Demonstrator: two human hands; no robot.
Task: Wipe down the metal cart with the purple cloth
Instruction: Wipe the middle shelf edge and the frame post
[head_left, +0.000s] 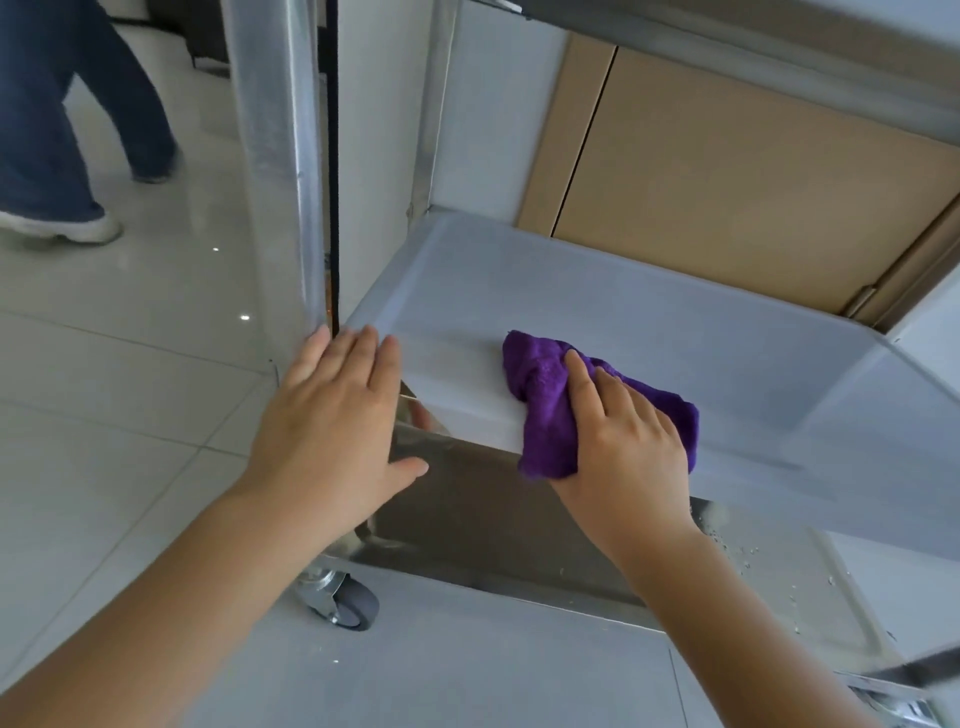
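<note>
The metal cart's middle shelf (649, 312) fills the centre of the head view, under an upper shelf at the top right. A bunched purple cloth (540, 379) lies over the shelf's front edge. My right hand (623, 441) grips the cloth and presses it on the shelf, with part of the cloth hanging down over the rim. My left hand (332, 415) rests flat with straight fingers on the shelf's front left corner, beside the cart's upright post (280, 156).
A caster wheel (345, 603) sits under the cart's front left corner on the tiled floor (104, 415). Another person's legs and shoes (62, 156) stand at the upper left. Behind the cart is a brown panel (727, 182). Water drops dot the lower shelf (779, 571) at right.
</note>
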